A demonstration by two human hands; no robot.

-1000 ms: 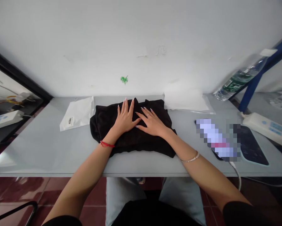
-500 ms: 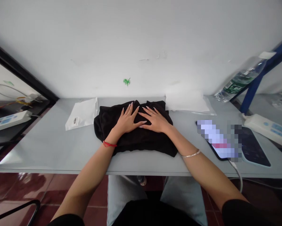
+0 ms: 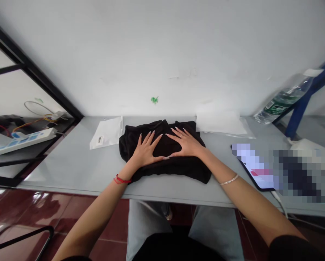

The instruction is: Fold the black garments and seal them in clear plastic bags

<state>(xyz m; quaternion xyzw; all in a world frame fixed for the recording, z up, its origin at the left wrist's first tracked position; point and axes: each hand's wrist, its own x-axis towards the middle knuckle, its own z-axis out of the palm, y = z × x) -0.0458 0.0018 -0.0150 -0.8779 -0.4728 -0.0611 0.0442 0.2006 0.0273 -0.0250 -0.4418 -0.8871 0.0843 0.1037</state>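
Observation:
A folded black cloth lies in a bundle on the grey table. My left hand rests on its left half with the fingers spread. On the right half lies my right hand, palm down and fingers apart. The two thumbs point at each other and their tips nearly meet over the middle of the cloth. Neither hand grips anything.
White packets lie behind the cloth, one at left and one at right. A bottle leans at the back right. A phone and a blurred dark object are at the right.
The view has shifted, so the table appears farther right. My left hand has slid toward the front left over the cloth, and its fingers now lie nearer the cloth's middle.

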